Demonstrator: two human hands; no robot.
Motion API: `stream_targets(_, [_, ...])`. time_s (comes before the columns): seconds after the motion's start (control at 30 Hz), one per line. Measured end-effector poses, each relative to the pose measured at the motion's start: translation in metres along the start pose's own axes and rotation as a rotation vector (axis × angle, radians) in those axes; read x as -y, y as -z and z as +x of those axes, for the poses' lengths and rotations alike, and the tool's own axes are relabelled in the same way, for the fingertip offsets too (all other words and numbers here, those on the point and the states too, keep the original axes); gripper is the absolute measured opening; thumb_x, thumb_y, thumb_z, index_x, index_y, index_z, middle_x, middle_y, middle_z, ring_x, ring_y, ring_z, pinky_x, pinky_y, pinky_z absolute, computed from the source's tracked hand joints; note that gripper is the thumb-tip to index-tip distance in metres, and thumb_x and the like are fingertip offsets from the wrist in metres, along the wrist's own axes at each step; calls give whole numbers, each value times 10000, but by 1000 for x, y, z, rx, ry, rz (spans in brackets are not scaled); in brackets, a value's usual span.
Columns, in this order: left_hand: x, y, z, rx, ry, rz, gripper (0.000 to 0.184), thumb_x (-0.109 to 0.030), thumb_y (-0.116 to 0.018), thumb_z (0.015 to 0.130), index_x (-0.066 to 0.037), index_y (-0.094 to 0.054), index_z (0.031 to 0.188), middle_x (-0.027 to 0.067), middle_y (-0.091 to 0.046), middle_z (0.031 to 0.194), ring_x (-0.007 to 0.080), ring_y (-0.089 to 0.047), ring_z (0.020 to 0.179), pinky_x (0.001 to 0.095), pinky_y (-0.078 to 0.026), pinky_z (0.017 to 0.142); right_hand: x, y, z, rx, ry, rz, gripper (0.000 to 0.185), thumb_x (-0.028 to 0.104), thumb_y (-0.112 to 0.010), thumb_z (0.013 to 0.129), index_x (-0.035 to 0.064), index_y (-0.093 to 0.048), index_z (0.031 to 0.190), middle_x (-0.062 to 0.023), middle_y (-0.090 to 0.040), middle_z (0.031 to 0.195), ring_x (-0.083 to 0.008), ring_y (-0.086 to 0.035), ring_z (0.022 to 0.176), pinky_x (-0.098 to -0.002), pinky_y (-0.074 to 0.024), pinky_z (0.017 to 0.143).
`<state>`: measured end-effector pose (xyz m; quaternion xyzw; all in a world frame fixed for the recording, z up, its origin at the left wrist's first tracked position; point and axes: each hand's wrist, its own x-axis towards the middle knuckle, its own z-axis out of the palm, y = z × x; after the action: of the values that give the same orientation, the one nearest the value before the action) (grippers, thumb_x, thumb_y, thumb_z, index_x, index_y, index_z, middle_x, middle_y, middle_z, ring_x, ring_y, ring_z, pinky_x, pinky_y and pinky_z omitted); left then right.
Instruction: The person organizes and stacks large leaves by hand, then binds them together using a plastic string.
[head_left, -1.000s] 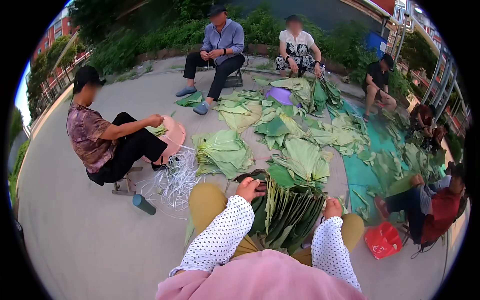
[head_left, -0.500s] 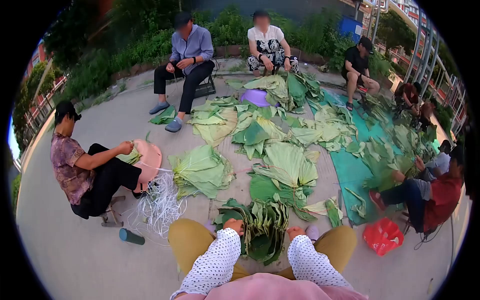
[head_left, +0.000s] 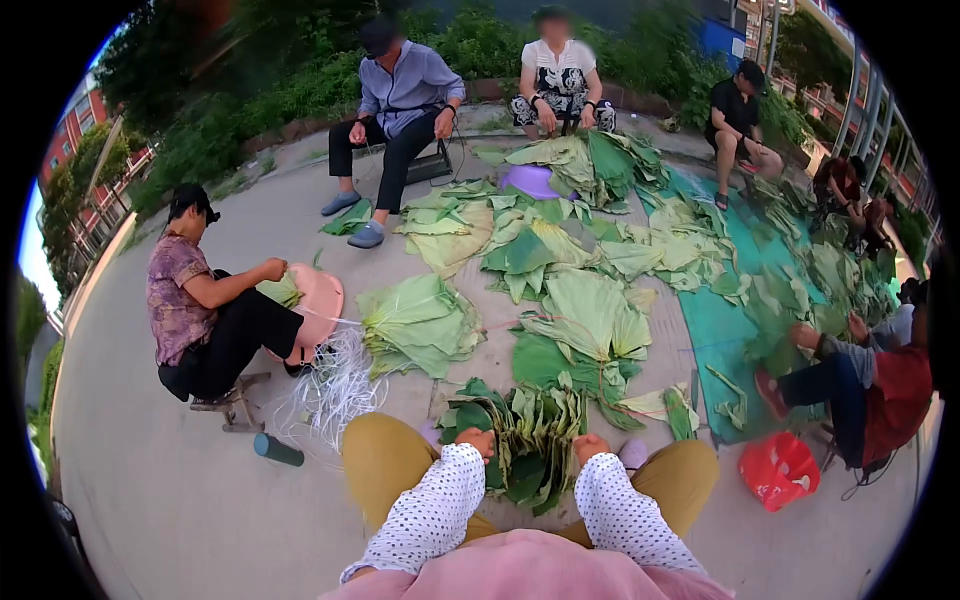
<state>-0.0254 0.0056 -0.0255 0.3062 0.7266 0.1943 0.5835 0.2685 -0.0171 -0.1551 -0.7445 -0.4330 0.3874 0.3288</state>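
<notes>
A thick stack of large folded green leaves (head_left: 532, 440) stands between my knees, its browned edges pointing up. My left hand (head_left: 477, 443) is closed at the stack's left side. On the opposite side, my right hand (head_left: 590, 447) has its fingers curled against the right edge of the leaves. The fingertips of both hands are partly hidden by the leaves. Just beyond the stack lies a spread pile of pale green leaves (head_left: 592, 318), with a thin reddish string across it.
Another leaf bundle (head_left: 422, 322) lies ahead on the left, near white plastic strips (head_left: 338, 385) and a pink basin (head_left: 318, 305). A dark green bottle (head_left: 278, 450) is at left, a red bag (head_left: 778, 470) at right. Leaves cover a green sheet (head_left: 712, 335). Several people sit around.
My view has turned slightly left, so the scene sits further right. Both my hands stay at the stack's sides. The person in the blue shirt has bent forward and spread their hands apart.
</notes>
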Motion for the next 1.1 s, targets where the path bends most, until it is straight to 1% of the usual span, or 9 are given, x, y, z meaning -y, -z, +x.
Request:
stream_targets(0.23, [-1,-1,-21,129,-40,199,243,-291,-541,923,-54,-558,974,23,-620,839,134,-598,650,302,-508,545,18,11,-27,39,-35,-50,174,214,-613,836,50,-620,778,-9,-542,649,-111,-463,587,-290,-383,556])
stream_targets(0.4, [2,1,-22,122,-94,227,258,-311,-542,910,-54,-561,911,25,-618,781,137,-592,626,307,-499,551,31,13,-44,33,44,21,205,242,-633,832,45,-621,774,-20,-552,645,-120,-480,596,-298,-402,569])
stream_targets(0.43, [-8,-1,-38,93,-66,166,252,-304,-546,909,-52,-563,908,30,-620,766,135,-589,610,302,-499,541,47,17,-57,31,-8,-49,210,244,-637,832,40,-625,782,-26,-564,654,-125,-491,611,-299,-414,591])
stream_targets(0.47, [-13,-1,-43,98,-54,151,252,-247,-524,944,-11,-570,1021,107,-643,889,205,-605,684,388,-493,627,62,19,-61,30,-55,-115,215,246,-640,832,35,-628,791,-32,-575,664,-130,-503,626,-300,-427,613])
stream_targets(0.57, [-16,0,-39,158,-53,139,269,-244,-521,954,7,-558,1046,121,-637,907,227,-613,703,399,-497,659,72,19,-65,42,-34,-60,207,235,-642,832,29,-636,813,-37,-590,678,-140,-522,652,-304,-441,648])
stream_targets(0.63, [-15,0,-33,160,-67,172,274,-248,-513,959,4,-549,1060,118,-634,912,233,-619,723,407,-497,672,80,19,-71,47,-106,-36,188,218,-644,832,30,-639,816,-33,-590,677,-142,-521,651,-303,-438,644])
stream_targets(0.7, [-14,-3,-30,156,-76,180,247,-281,-538,924,-39,-567,967,33,-627,815,141,-610,627,300,-508,535,84,20,-72,45,-101,-20,184,213,-644,832,29,-639,817,-31,-589,677,-140,-521,652,-301,-436,644])
stream_targets(0.83, [-12,-9,-28,143,-39,98,223,-265,-537,923,-55,-549,994,28,-615,816,142,-606,624,298,-496,531,75,14,-69,33,-99,10,159,186,-646,826,29,-637,806,-22,-585,675,-133,-514,656,-297,-430,644])
stream_targets(1.1, [-21,-11,-32,161,-34,169,208,-248,-542,926,-48,-548,981,34,-611,819,141,-601,638,294,-498,551,74,10,-65,33,-96,-3,170,176,-649,816,42,-609,719,-17,-577,649,-131,-509,635,-297,-429,629])
